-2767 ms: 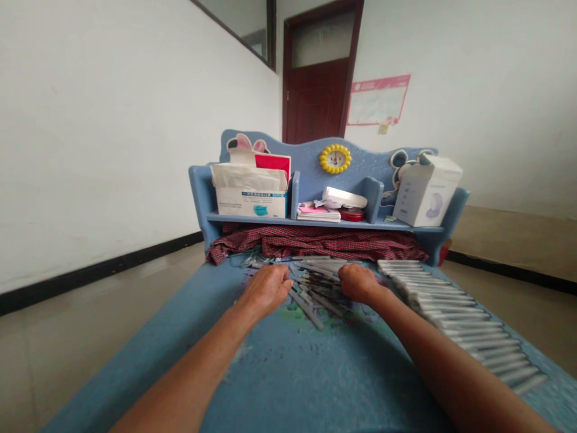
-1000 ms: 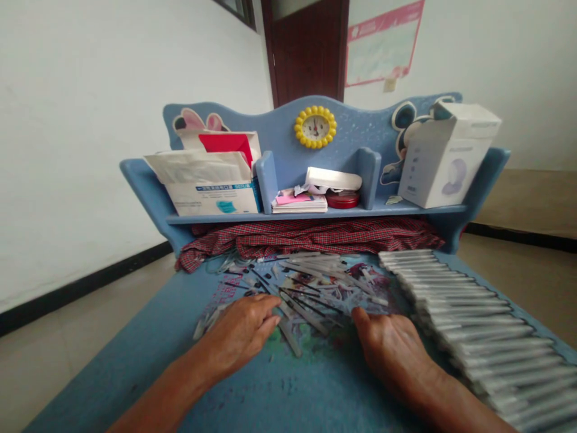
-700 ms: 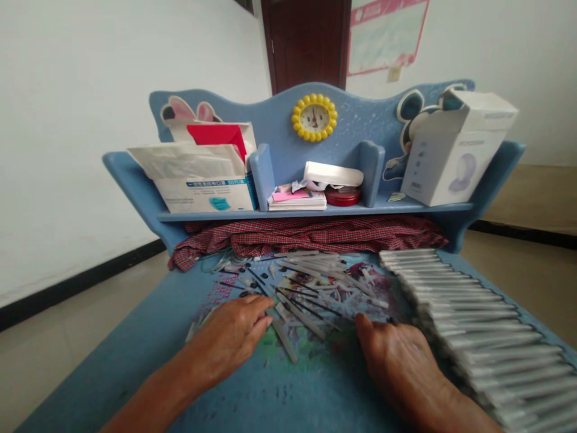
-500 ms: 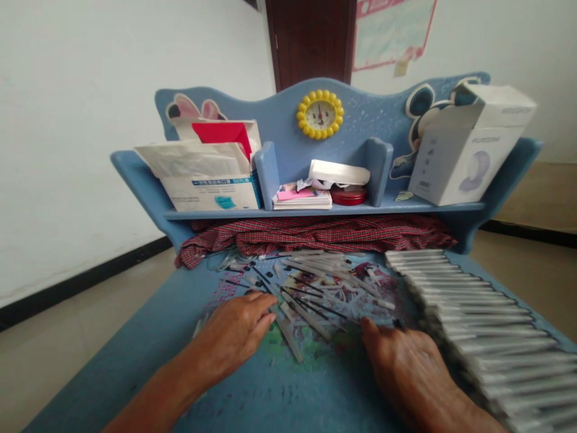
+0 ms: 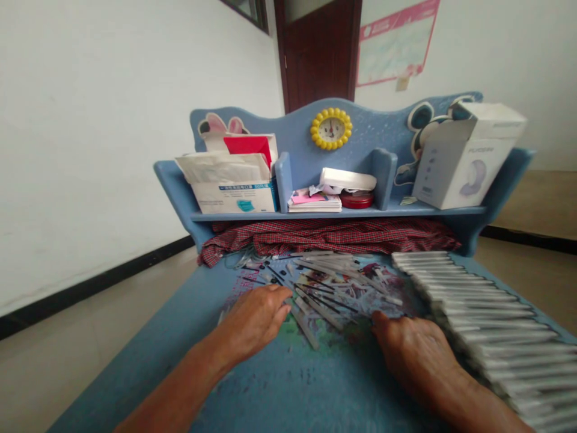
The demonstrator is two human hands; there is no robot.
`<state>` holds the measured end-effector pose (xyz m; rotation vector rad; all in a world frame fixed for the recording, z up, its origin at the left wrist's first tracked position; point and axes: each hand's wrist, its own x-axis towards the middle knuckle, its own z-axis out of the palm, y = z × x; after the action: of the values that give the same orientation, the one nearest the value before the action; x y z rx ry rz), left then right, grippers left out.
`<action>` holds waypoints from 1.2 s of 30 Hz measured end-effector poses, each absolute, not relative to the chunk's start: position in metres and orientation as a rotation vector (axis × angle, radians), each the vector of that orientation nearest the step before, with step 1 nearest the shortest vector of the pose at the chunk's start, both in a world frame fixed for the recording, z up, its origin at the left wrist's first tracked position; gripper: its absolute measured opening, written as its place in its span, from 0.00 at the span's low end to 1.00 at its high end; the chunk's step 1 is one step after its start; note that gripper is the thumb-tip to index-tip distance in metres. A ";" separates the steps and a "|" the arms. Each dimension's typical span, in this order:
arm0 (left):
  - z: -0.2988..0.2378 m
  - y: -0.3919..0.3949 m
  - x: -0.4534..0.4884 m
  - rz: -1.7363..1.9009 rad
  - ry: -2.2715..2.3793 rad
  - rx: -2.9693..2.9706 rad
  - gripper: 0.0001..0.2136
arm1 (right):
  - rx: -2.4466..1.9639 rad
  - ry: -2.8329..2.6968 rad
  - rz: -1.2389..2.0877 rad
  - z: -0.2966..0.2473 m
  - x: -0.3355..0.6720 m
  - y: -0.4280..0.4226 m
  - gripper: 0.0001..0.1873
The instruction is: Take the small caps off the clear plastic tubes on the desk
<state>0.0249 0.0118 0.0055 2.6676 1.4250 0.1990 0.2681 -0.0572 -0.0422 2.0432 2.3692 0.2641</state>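
Observation:
Loose pen parts are strewn over the blue desk [image 5: 270, 385]: pale translucent barrels [image 5: 304, 328], thin black refills [image 5: 311, 297] and small black caps. At their near left edge is my left hand [image 5: 256, 316], its fingers curled and thumb close to the forefinger. Whatever it may pinch is too blurred to make out. My right hand [image 5: 412, 346] lies right of the pile, closed with thumb and forefinger together; its fingertips point left and their contents are hidden. Beside it runs a long row of white pen-like sticks [image 5: 496, 325], laid side by side.
Red plaid cloth [image 5: 333, 234] lies bunched beneath the blue shelf [image 5: 406, 210]. On the shelf stand a mask box [image 5: 234, 198], stacked papers [image 5: 315, 204], a red round tin [image 5: 357, 199] and a white carton [image 5: 464, 162]. A yellow-rimmed clock [image 5: 331, 128] hangs behind.
The view has shifted, so the desk and shelf sit further right in the picture. Both hands stay close to the same places by the parts, with little change in finger shape.

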 end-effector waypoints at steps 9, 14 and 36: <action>0.006 0.008 0.026 0.155 1.432 2.835 0.08 | 2.062 2.335 0.266 -0.035 0.262 -0.057 0.14; 0.008 0.007 0.023 0.201 1.478 2.872 0.07 | 2.066 2.349 0.288 -0.037 0.262 -0.056 0.15; 0.009 0.008 0.025 0.252 1.397 2.835 0.10 | 2.017 2.469 0.283 -0.036 0.267 -0.056 0.14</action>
<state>0.0251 0.0077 0.0093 2.8346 1.3974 0.2522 0.2671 -0.0558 -0.0360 2.0168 2.4688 0.2832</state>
